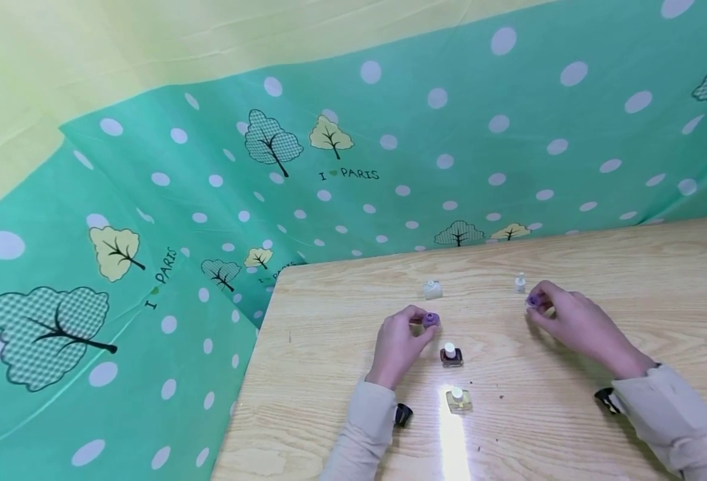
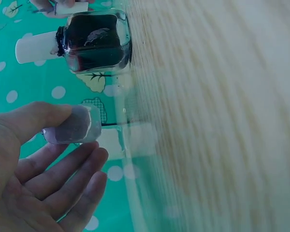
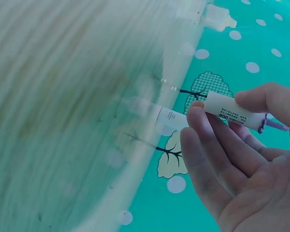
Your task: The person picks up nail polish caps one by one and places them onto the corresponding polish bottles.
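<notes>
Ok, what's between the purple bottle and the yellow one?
The dark bottle stands between the purple bottle and the yellow bottle; the head view shows it.

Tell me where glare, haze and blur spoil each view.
Head view: a white streak of glare runs down the table from the yellow bottle; left wrist view: the wood grain looks pale and smeared, while the dark bottle is sharper; right wrist view: the tabletop is milky, mirroring the cloth, but print on the held cap shows.

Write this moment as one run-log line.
Left hand: pinches purple bottle | Right hand: holds white cap | Capped: dark bottle, yellow bottle
</notes>
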The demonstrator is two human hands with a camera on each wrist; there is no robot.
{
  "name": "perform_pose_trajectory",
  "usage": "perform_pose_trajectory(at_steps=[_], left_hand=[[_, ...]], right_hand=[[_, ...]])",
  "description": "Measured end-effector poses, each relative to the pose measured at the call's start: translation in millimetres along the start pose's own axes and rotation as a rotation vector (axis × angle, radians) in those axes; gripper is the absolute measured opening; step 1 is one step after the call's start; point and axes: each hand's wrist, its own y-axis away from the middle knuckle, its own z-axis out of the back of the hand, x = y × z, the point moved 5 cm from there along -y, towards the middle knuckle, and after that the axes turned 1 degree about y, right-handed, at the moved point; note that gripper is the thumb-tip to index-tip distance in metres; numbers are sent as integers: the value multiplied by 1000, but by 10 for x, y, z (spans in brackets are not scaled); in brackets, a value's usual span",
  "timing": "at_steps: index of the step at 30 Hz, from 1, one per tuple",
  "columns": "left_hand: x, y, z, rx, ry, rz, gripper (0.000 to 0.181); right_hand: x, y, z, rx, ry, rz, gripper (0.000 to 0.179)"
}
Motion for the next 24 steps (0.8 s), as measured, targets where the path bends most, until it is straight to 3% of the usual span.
perform_pose_trajectory(at_steps=[8, 13, 24], left_hand=[[-27, -5, 20, -12, 64, -16, 23], [-28, -6, 26, -7, 120, -21, 21], [-93, 6, 91, -50, 32, -79, 22]], right_hand=[[80, 6, 37, -55, 20, 31, 25], [129, 5, 53, -48, 22, 24, 23], [278, 20, 112, -82, 34, 108, 23]])
